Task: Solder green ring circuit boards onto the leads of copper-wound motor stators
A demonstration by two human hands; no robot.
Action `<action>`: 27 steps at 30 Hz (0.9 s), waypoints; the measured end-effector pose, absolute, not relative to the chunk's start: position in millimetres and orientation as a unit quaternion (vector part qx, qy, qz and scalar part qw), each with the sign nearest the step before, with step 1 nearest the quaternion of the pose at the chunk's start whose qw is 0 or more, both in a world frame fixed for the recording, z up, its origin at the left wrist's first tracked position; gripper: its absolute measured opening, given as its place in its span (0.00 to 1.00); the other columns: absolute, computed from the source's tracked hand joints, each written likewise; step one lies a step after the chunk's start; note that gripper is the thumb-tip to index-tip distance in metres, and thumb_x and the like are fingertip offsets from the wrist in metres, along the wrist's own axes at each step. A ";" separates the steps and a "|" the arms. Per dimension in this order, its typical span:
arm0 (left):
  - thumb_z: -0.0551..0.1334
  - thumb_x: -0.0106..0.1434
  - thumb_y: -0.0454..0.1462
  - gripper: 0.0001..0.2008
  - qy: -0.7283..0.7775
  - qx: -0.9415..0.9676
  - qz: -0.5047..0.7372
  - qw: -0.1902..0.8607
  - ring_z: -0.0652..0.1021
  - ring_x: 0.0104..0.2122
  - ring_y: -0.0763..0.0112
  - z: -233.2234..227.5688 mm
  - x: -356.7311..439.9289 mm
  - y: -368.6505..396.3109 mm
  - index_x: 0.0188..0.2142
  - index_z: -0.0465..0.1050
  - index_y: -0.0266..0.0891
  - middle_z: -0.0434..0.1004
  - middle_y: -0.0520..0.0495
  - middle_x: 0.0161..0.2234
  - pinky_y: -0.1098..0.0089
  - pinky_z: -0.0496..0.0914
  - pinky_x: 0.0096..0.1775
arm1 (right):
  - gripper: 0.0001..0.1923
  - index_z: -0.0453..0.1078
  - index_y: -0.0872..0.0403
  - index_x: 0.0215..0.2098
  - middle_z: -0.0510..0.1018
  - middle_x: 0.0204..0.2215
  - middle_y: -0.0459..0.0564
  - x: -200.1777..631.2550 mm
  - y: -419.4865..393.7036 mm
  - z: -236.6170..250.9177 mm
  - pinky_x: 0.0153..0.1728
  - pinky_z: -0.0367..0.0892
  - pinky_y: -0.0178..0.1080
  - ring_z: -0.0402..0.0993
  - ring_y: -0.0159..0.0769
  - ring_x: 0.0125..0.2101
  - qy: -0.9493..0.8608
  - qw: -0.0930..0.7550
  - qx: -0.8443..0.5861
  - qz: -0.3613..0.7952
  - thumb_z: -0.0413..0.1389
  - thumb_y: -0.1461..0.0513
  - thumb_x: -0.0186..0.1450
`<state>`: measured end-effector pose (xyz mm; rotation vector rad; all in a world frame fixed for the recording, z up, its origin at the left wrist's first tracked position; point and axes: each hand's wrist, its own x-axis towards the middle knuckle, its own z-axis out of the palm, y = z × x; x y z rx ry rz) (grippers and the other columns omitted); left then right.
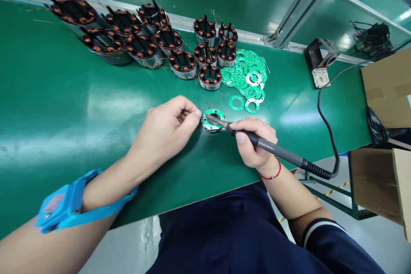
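Stator [213,120] with a green ring board on top stands near the table's near edge, the left hand [167,130] pinching something thin beside it, the right hand [253,145] gripping a soldering iron [272,150] whose tip touches the board, so soldering seems underway and needs steady contact.

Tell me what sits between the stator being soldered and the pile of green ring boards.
In the head view, two loose green ring boards lie on the green mat between the stator under the iron and the board pile.
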<state>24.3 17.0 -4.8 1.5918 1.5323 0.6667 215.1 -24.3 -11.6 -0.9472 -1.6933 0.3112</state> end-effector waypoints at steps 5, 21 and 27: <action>0.56 0.58 0.45 0.09 0.605 0.651 0.260 0.378 0.68 0.22 0.70 -1.2 25.5 16.9 0.28 0.68 0.44 0.69 0.54 0.21 0.67 0.62 0.28 | 0.09 0.74 0.50 0.40 0.82 0.27 0.43 216.7 -25.5 -12.3 0.26 0.74 0.34 0.76 0.29 0.23 -0.724 0.543 -0.405 0.133 0.52 0.59 0.74; 0.54 0.59 0.43 0.07 0.594 0.679 0.222 0.369 0.70 0.26 0.66 -5.8 23.4 19.4 0.30 0.64 0.45 0.70 0.51 0.26 0.64 0.65 0.33 | 0.29 0.57 0.47 0.69 0.77 0.60 0.52 217.6 -9.7 -25.1 0.61 0.72 0.53 0.74 0.43 0.60 -0.817 0.295 -0.424 0.257 0.49 0.65 0.70; 0.59 0.58 0.49 0.16 0.516 0.741 0.195 0.382 0.75 0.42 0.52 -22.4 21.9 17.1 0.39 0.68 0.42 0.75 0.42 0.40 0.55 0.71 0.44 | 0.32 0.53 0.48 0.70 0.78 0.57 0.56 227.7 -7.8 -37.3 0.59 0.73 0.55 0.76 0.48 0.57 -0.779 0.366 -0.468 0.202 0.57 0.55 0.73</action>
